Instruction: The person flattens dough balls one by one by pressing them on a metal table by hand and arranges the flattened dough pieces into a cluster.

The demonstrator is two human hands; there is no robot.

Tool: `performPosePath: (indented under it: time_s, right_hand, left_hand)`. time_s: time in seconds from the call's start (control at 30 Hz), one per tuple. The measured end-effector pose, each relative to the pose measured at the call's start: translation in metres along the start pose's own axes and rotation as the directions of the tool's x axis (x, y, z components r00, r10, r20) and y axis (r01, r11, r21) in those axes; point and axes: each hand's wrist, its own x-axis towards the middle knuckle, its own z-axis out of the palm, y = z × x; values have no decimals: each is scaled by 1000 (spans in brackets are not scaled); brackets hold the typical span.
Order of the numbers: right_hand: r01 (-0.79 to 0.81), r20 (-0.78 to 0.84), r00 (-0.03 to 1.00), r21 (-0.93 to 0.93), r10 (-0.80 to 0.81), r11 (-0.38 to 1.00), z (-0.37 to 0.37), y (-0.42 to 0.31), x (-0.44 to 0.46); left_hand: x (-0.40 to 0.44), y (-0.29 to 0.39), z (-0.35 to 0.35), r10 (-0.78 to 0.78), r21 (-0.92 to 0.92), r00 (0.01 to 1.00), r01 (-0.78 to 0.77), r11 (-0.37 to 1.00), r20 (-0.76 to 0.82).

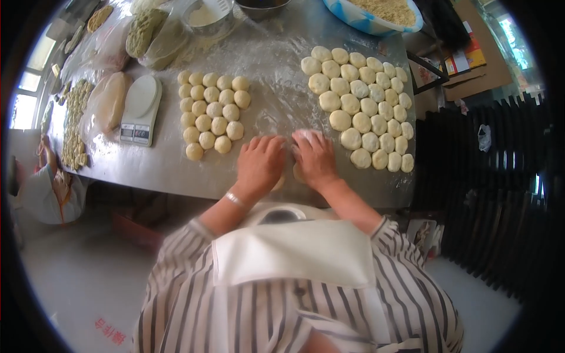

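Note:
My left hand is cupped palm down on the steel table, fingers together and curled. Beside it, almost touching, my right hand is held the same way, with flour on its fingertips. A bit of pale dough shows under the inner edge of my left palm, and another piece of dough peeks out beneath my right; the hands hide most of both. Rows of round dough balls lie left of my hands. Flatter, larger dough rounds sit in rows to the right.
The floured steel table holds a kitchen scale and bagged dough at left. Toward the back are a metal bowl and a blue-white basin of crumbly filling. Stacked dark trays stand at right. Another person's arm shows far left.

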Motion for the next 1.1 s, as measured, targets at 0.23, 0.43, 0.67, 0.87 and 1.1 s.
performPosePath:
  time_s: [0.23, 0.43, 0.67, 0.87, 1.1]
  right_hand:
    - [-160, 432, 898, 149, 82, 976, -66, -5, -22]
    - [-570, 684, 705, 389, 188, 724, -81, 8, -2]
    - [-551, 582, 775, 433, 245, 714, -96, 29, 29]
    - [-584, 594, 756, 424, 274, 692, -91, 49, 39]
    - [-616, 593, 758, 517, 271, 594, -97, 60, 65]
  left_hand:
    - [3, -15, -46, -183, -16, 718, 261, 965, 672]
    - [77, -24, -62, -125, -250, 809, 319, 914, 574]
    - [230, -50, -40, 78, -155, 996, -85, 984, -54]
    - [284, -96, 16, -53, -255, 998, 57, 965, 21]
    - [299, -95, 10, -162, -442, 929, 305, 843, 333]
